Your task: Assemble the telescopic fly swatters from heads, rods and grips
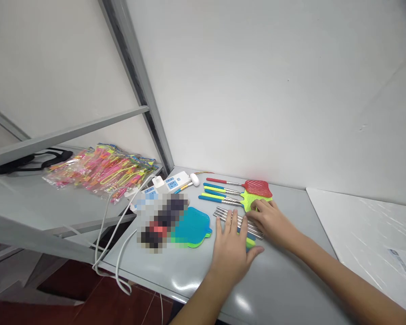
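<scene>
Metal rods (254, 229) lie on the tabletop (291, 275) right at the fingers: a bundle side by side, long axis running from far left to near right, roughly crosswise to the left forearm. Left hand (230, 246) is directly over them, fingers extended and slightly spread, palm down, not wrapped round anything; contact looks likely, can't confirm. Right hand (266, 221) is at the bundle's right end, fingers bent and bunched between the rods and the yellow-green swatter head (247, 198); can't tell whether they grip anything. Both hands close, left covers more of the bundle. Rods look thin, shiny, silver, straight; blue and yellow-green handles (250, 243) show partly below the left index finger, rest hidden. Beyond the hands, swatters in a row, handles left, heads right, red swatter (258, 188) farthest. Teal swatter head (198, 222) lies left of the left hand, apart from it, green edge showing underneath.
</scene>
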The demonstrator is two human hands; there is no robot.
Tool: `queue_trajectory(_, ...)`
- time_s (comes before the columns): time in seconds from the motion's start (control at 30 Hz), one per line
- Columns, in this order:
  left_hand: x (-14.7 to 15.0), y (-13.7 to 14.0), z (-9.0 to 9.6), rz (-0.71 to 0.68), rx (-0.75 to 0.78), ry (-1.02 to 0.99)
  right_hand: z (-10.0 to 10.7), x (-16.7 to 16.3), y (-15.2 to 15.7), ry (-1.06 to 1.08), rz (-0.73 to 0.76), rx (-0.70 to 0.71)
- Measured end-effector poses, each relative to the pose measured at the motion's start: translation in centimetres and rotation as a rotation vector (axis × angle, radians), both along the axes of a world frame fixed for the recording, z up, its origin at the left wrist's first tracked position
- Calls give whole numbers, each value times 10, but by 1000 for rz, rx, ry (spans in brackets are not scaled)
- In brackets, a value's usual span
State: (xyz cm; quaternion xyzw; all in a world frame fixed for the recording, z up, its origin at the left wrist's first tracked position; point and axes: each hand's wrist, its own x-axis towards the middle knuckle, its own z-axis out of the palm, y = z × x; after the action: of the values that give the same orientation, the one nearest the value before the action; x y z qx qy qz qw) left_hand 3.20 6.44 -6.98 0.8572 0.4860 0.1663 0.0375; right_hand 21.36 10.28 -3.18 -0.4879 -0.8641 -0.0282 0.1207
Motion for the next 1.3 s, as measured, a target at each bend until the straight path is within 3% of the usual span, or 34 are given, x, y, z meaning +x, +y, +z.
queue_trajectory(0.27,-2,9,12,-152,-63,-14,3,-15,34,-29,-48,31)
queue_trajectory(0.53,2,-2,11,-58,-114,-27,-7,-35,60,-119,-145,65)
queue_trajectory(0.7,4,-5,9,-24,-126,-35,-8,-35,61,-202,-113,101)
queue_trajectory(0.83,3,-6,7,-17,-121,-36,-5,-35,55,-249,-84,149)
queue_trajectory(1.03,1,-6,5,-36,-80,-45,10,-18,36,-236,-168,206)
queue_trajectory(1.3,-7,-8,14,-74,17,-207,25,33,-36,-45,-209,191)
